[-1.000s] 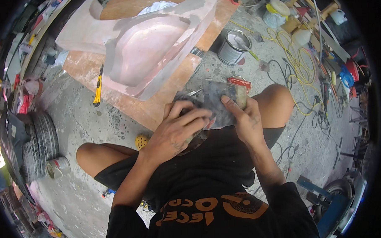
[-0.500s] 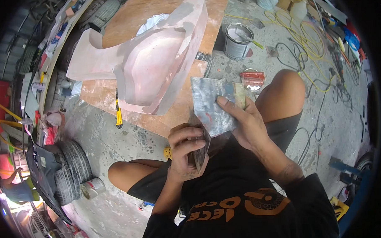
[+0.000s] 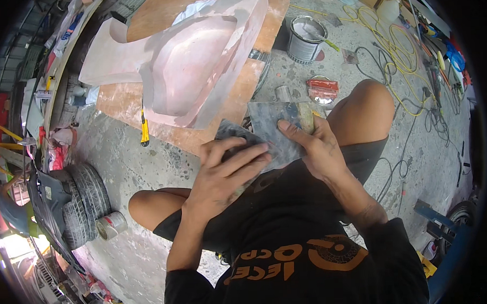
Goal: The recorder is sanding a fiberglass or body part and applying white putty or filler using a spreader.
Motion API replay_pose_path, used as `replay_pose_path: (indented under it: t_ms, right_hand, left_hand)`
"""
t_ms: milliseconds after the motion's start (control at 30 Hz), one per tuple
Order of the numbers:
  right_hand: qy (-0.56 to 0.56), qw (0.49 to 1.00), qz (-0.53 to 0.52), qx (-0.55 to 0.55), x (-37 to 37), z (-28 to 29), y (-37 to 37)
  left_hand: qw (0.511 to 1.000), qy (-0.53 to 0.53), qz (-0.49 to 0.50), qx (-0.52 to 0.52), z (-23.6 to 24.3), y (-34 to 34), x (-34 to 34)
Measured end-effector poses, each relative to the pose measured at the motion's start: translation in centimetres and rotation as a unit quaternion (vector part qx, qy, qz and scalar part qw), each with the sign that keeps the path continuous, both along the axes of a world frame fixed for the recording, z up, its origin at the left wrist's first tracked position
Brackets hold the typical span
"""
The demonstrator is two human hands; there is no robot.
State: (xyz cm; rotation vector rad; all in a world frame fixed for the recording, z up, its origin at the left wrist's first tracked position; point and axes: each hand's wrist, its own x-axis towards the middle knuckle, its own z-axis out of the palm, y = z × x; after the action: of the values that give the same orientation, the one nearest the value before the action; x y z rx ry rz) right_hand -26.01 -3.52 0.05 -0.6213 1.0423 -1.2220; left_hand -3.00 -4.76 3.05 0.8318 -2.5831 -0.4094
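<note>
My right hand (image 3: 324, 152) grips a flat grey metal putty spreader (image 3: 266, 115) by its pale back edge, thumb on top. My left hand (image 3: 225, 174) is closed round a dark, smeared flat plate (image 3: 227, 130), which looks like a second spreader. The two blades overlap and seem to touch above my lap; my left fingers partly hide where they meet. Beyond them a large curved moulded part (image 3: 197, 68), pink with grey patches, lies on a wooden board (image 3: 116, 105).
A yellow utility knife (image 3: 144, 128) lies at the board's left edge. An open tin (image 3: 307, 40) of grey paste and a red scraper-like piece on a round lid (image 3: 323, 90) stand right. Yellow hose (image 3: 398, 45) coils far right. Stacked tyres (image 3: 84, 206) and a can (image 3: 111, 225) are left.
My left hand has turned its plate from on edge to flatter and brought it over the right spreader's blade. The right hand stays nearly in place. The whole view has shifted slightly.
</note>
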Motion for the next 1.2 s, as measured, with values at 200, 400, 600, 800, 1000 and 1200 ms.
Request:
replay_pose_path:
  t_ms: [200,400,600,800,1000,1200]
  right_hand:
    - [-0.085,0.994,0.030,0.062,-0.5,0.0,-0.3]
    - [-0.071,0.996,0.011,0.047,-1.0,0.1,-0.5]
    - [-0.141,0.987,-0.074,0.022,0.8,0.6,-0.6]
    - [-0.044,0.998,-0.042,0.007,-0.4,-0.4,-0.4]
    - [-0.110,0.991,-0.071,0.027,1.1,0.8,-0.7]
    - [-0.084,0.994,-0.071,-0.002,0.2,0.4,-0.3]
  left_hand:
    - [0.999,0.025,0.028,-0.007,1.2,0.3,-0.3]
    - [1.000,0.001,-0.006,-0.017,1.1,0.2,0.0]
    - [0.990,0.136,0.017,-0.042,-5.5,0.3,0.0]
    - [0.985,0.147,0.073,0.059,-4.2,-0.3,1.8]
    - [0.971,0.231,0.058,0.026,-6.6,0.9,-0.3]
    - [0.881,0.425,0.119,0.173,-5.3,1.7,0.1]
